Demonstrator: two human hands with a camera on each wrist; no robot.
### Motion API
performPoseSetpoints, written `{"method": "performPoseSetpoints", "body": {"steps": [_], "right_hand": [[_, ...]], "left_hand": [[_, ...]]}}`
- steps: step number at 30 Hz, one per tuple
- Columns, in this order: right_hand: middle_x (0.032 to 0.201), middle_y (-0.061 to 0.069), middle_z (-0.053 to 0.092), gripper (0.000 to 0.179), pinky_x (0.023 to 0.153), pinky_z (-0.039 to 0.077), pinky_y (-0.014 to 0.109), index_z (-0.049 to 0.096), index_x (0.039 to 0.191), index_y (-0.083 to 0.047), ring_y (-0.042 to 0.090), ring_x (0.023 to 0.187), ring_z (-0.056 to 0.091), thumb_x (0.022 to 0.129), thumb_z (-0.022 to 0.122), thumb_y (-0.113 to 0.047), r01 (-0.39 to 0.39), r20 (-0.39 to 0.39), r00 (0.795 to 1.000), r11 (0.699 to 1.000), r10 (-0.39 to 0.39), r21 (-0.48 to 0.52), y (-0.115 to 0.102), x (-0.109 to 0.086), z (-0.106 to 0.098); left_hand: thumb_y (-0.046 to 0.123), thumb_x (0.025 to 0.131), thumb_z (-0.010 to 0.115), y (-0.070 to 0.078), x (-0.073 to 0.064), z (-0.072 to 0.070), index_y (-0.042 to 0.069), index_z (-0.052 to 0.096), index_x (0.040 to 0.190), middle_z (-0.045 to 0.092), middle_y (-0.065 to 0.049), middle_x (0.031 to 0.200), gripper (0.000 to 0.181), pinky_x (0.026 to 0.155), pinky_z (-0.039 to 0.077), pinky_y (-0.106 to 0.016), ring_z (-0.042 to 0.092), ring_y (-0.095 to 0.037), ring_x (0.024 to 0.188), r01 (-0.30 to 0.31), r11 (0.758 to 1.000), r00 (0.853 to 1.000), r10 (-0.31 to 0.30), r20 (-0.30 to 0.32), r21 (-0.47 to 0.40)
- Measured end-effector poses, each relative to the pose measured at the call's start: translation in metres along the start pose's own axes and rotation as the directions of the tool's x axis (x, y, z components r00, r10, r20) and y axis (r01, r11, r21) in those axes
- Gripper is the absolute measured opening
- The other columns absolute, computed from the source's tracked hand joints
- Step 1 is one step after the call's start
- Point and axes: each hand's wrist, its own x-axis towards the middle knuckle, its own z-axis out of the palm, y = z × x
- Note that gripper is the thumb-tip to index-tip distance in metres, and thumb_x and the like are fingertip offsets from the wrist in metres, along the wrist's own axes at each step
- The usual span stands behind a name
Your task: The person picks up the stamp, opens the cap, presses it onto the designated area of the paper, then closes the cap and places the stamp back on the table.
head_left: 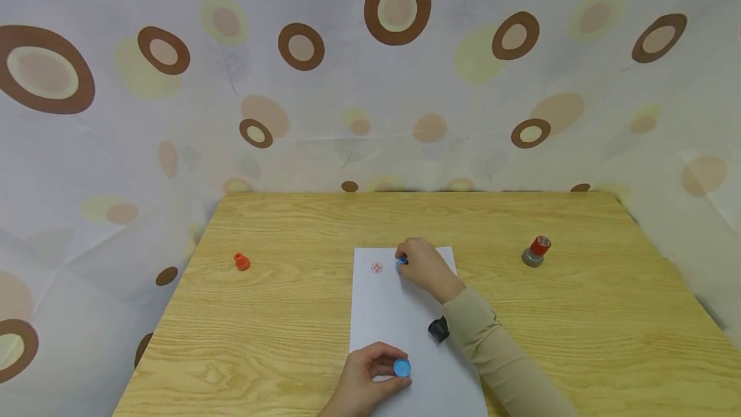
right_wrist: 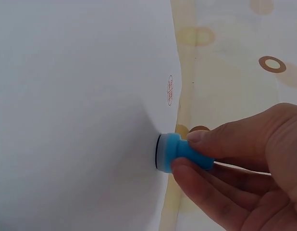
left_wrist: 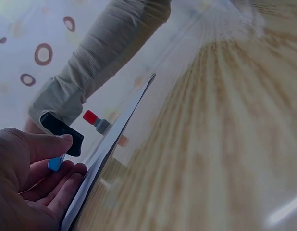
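A sheet of white paper (head_left: 382,314) lies on the wooden table, with a round red stamp mark (head_left: 377,268) near its far left corner. Close to that mark, my right hand (head_left: 427,269) pinches a blue stamp (right_wrist: 173,152) between thumb and fingers, its dark-edged face at the paper in the right wrist view. Over the near part of the sheet, my left hand (head_left: 366,378) holds a round blue cap (head_left: 402,367) by its sides. A black piece (head_left: 439,329) sits on the paper beside my right sleeve, partly hidden by it in the head view.
To the right of the paper stands a stamp with a red top and grey base (head_left: 537,251). A small red stamp-shaped piece (head_left: 242,262) is at the far left of the wooden table (head_left: 278,327). Patterned cloth (head_left: 324,101) hangs behind and beside the table.
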Motion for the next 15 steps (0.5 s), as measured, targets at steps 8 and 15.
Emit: {"method": "performPoseSetpoints", "body": {"steps": [8, 15], "right_hand": [[0.094, 0.012, 0.068, 0.013, 0.075, 0.055, 0.036, 0.074, 0.095, 0.003, 0.022, 0.084, 0.061, 0.083, 0.069, 0.003, -0.020, 0.000, 1.000, 1.000, 0.020, -0.007, 0.0002, -0.0001, -0.0009], [0.088, 0.012, 0.067, 0.010, 0.072, 0.055, 0.036, 0.073, 0.090, 0.004, 0.021, 0.079, 0.060, 0.081, 0.071, 0.007, 0.024, -0.041, 0.999, 0.999, -0.022, 0.031, 0.0051, -0.0001, 0.0047]], "left_hand": [[-0.002, 0.081, 0.078, -0.0006, 0.0007, -0.0003, -0.006, 0.066, 0.110, 0.067, -0.015, 0.105, 0.032, 0.081, 0.055, -0.021, 0.068, -0.011, 0.089, -0.010, 1.000, 1.000, 0.010, 0.008, 0.003], [-0.003, 0.080, 0.079, 0.0005, -0.0001, 0.0002, -0.005, 0.067, 0.108, 0.067, -0.011, 0.104, 0.030, 0.081, 0.055, -0.022, 0.068, -0.012, 0.088, 0.032, 0.999, 0.999, -0.032, 0.000, -0.007]]}}
